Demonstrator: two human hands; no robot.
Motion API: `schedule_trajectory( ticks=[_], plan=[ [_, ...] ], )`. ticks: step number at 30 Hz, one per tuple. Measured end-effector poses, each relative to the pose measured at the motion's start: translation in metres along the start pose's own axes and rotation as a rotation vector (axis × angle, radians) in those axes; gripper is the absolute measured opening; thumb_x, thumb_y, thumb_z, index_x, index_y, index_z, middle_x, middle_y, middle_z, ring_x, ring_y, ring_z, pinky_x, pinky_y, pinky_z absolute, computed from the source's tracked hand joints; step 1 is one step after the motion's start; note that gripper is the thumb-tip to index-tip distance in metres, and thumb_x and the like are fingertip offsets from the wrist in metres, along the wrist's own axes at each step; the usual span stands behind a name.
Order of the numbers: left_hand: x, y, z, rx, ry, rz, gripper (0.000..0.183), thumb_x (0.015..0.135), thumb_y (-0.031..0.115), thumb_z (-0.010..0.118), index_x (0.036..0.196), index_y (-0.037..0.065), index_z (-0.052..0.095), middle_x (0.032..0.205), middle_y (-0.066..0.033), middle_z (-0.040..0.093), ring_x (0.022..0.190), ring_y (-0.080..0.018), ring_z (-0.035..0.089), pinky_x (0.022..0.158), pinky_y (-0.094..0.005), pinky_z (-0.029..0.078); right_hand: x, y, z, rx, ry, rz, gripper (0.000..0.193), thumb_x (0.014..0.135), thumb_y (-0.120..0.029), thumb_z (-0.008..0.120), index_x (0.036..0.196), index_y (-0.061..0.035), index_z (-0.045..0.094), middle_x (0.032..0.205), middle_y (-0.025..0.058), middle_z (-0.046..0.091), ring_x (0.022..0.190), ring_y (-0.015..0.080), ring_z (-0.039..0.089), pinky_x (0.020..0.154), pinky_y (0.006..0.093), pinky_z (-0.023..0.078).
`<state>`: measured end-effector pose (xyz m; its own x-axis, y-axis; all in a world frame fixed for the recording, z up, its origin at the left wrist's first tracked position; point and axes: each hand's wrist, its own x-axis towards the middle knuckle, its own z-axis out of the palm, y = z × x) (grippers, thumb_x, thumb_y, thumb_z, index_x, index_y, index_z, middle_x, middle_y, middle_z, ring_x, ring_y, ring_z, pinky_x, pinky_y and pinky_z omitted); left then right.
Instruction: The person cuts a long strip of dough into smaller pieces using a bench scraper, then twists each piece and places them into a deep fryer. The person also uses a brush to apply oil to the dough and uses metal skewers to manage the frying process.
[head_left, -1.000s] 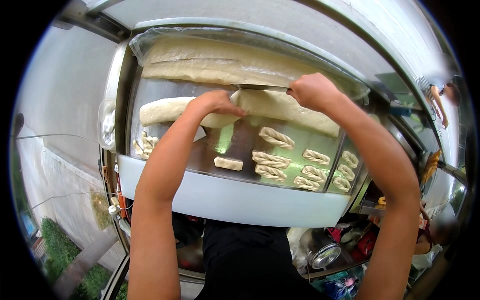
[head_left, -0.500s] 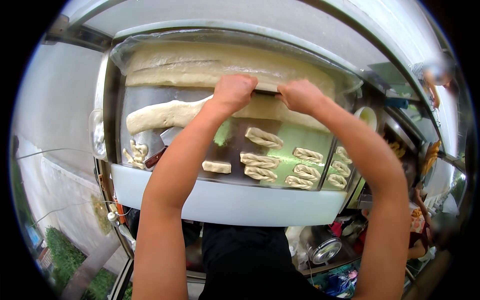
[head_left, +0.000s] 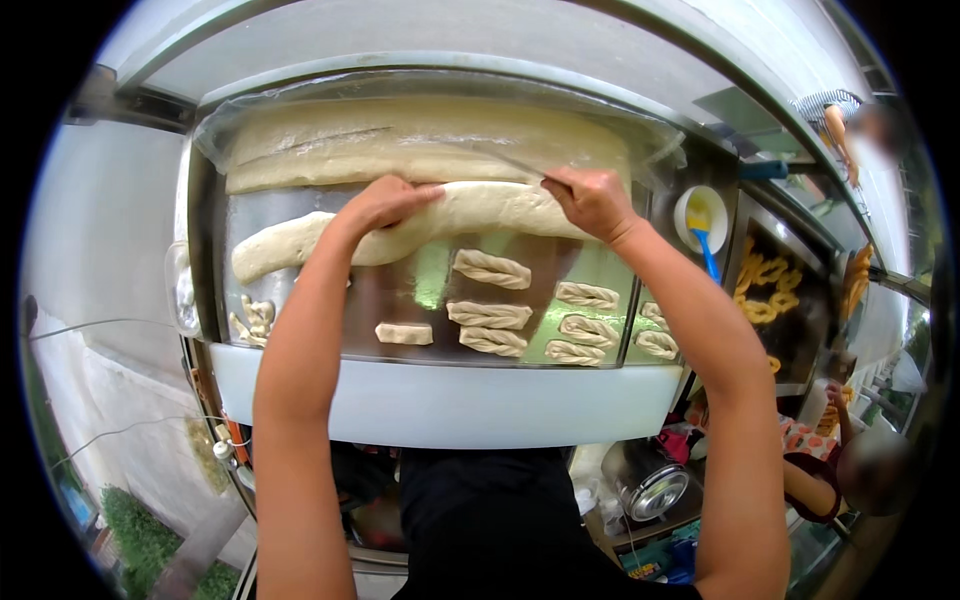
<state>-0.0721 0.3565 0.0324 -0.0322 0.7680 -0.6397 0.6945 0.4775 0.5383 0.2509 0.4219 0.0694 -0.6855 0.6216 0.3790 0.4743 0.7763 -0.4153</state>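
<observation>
A long, thick dough strip [head_left: 480, 208] lies across the metal worktop [head_left: 390, 290]. My left hand [head_left: 385, 203] is closed on its far edge, the fingers partly hidden. My right hand [head_left: 592, 203] is a fist above the strip's right part, gripping a thin, long metal blade [head_left: 505, 158] that points up to the left. Behind the strip lies a large dough slab [head_left: 330, 140], partly under clear plastic film [head_left: 430, 85]. Nearer me are several twisted dough pieces [head_left: 490, 315], one short plain dough piece [head_left: 404, 333] and dough scraps [head_left: 255, 318].
A white bowl [head_left: 690, 205] with a blue-handled brush [head_left: 703, 240] stands at right, beside a tray of fried golden twists [head_left: 765, 280]. A pale front ledge [head_left: 440, 400] borders the worktop. Other people are at the far right. A metal pot [head_left: 655, 490] is below.
My hands have moved apart. The left has gone left onto the dough strip, while the right lifts the blade, now slanted. The strip's middle has shifted toward me, and the bowl has come into clear view.
</observation>
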Motion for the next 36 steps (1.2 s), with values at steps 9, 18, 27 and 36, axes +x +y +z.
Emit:
schedule_trajectory(
  ticks=[9,18,27,36],
  plan=[
    [0.003,0.054,0.029,0.159,-0.106,0.129,0.074,0.071,0.067,0.07,0.096,-0.003,0.072,0.089,-0.0188,0.07,0.086,-0.029,0.067,0.077,-0.0373,0.049,-0.024,0.039,-0.079,-0.227,-0.461,0.222,0.03,0.093,-0.035,0.057,0.083,-0.0083,0.066,0.073,0.0184,0.066,0.07,0.0394,0.064,0.064,0.0489,0.051],
    [0.007,0.104,0.06,0.263,-0.184,0.159,0.076,0.067,0.067,0.071,0.095,-0.004,0.072,0.099,-0.0225,0.07,0.094,-0.0348,0.067,0.085,-0.041,0.051,-0.014,0.043,-0.096,-0.288,-0.682,0.203,0.03,0.093,-0.034,0.057,0.085,-0.0071,0.069,0.074,0.019,0.066,0.072,0.0402,0.063,0.067,0.0486,0.052],
    [0.003,0.123,0.086,0.326,-0.125,0.173,0.078,0.064,0.067,0.072,0.105,0.001,0.071,0.102,-0.0164,0.071,0.098,-0.0297,0.066,0.089,-0.0376,0.05,-0.013,0.041,-0.104,-0.35,-0.747,0.229,0.032,0.093,-0.035,0.056,0.085,-0.007,0.069,0.077,0.0194,0.067,0.075,0.0402,0.064,0.069,0.0478,0.052],
    [0.004,0.114,0.087,0.452,-0.111,0.204,0.076,0.067,0.067,0.07,0.112,0.006,0.066,0.106,-0.0164,0.069,0.101,-0.0309,0.065,0.089,-0.0383,0.05,-0.003,0.033,-0.099,-0.458,-0.889,0.209,0.031,0.093,-0.032,0.056,0.084,-0.0067,0.071,0.082,0.016,0.07,0.079,0.0363,0.067,0.071,0.045,0.054]
  ],
)
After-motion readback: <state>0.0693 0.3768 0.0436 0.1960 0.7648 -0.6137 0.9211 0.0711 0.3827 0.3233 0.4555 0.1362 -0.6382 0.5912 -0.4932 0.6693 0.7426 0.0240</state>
